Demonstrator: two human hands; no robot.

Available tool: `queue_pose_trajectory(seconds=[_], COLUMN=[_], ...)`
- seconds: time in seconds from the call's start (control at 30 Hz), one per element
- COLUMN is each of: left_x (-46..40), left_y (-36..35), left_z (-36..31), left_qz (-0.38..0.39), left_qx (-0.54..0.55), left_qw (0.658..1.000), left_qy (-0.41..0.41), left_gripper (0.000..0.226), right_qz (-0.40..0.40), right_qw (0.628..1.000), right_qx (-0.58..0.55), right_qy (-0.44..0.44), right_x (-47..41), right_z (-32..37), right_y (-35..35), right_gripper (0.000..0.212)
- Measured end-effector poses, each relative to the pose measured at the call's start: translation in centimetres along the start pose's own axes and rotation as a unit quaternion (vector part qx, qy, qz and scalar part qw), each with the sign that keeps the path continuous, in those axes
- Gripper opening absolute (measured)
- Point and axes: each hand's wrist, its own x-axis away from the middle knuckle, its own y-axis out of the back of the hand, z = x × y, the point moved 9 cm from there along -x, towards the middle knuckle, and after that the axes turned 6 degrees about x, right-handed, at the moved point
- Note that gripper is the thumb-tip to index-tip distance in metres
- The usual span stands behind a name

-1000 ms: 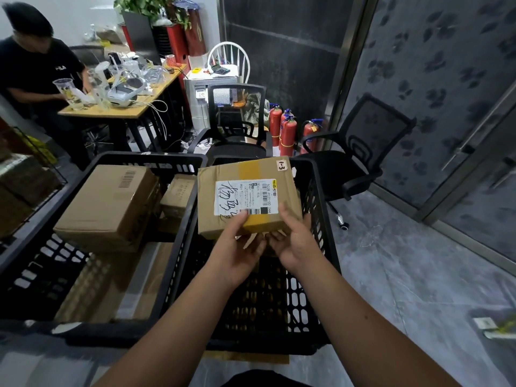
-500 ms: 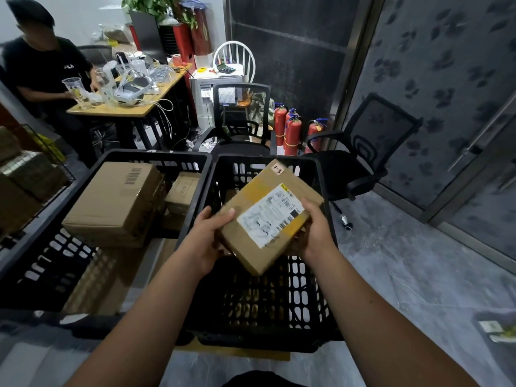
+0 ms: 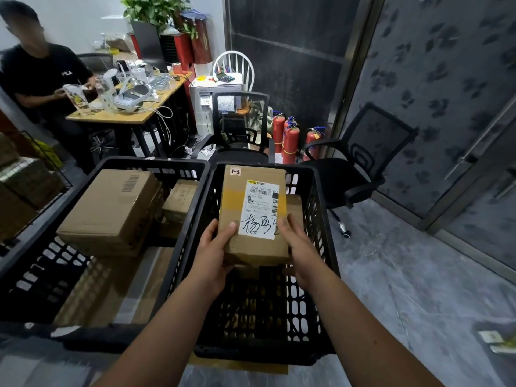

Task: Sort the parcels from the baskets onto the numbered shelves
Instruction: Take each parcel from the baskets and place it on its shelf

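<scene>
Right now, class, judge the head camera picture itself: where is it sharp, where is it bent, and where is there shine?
Head view: the label on the parcel, held by the left hand and right hand, is sharp enough to show "1-3"; the wide lens bows the door frame; the floor has soft sheen; the seated person's face is blurred.

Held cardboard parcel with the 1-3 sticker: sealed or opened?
Sealed, as far as visible: the brown cardboard parcel has yellow tape across its closed top face; left hand and right hand grip its sides.

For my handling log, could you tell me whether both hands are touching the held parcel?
Touching: the head view shows the left hand and right hand gripping the parcel.
</scene>
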Motion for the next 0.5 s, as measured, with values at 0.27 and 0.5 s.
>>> queue_pose_trajectory(seconds=[0.27, 0.5], left_x=[-0.2, -1.7], left_y=[-0.6, 0.3], left_z=[0.0, 0.1], left_qz=[0.016, 0.042], left_qx=[-0.033, -0.125], left_qw=[0.999, 0.991], left_qy=[-0.015, -0.006], left_gripper=[0.063, 0.063], right_qz=[-0.028, -0.041], right_qw=[0.996, 0.988], right_qx=[0.075, 0.088], right_qy=[0.049, 0.124], right_x=[0.2, 0.9], right_z=[1.3, 1.7], right_y=[0.1, 0.3], right_gripper=[0.067, 0.085])
